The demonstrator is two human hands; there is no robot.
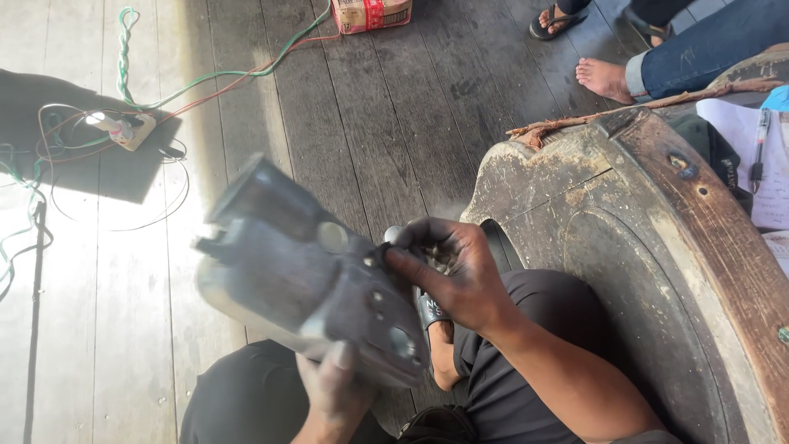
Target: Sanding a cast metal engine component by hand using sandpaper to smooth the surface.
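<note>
Here's the left hand (335, 386) down at the bottom of the view, its grip closed around the lower edge of a grey metal engine casing (308, 275), fingers curled up over the rim. The casing sits tilted above the person's lap, blurred, its far end pointing up and left over the wooden floor (394, 131). The right hand (456, 271) is against the casing's right side, thumb pressed to the metal, grip closed on a small dark tool (429, 311) whose round pale tip (394, 234) shows just above the knuckles; what kind of tool it is I cannot tell. Just right of that hand stands a worn, rounded wooden block (625, 222). Well apart on the floor at the left lies a white power strip (127, 129) in a tangle of green and red cables (214, 78). A cardboard box (371, 14) sits at the top edge, and another person's bare foot (604, 80) rests at upper right.
</note>
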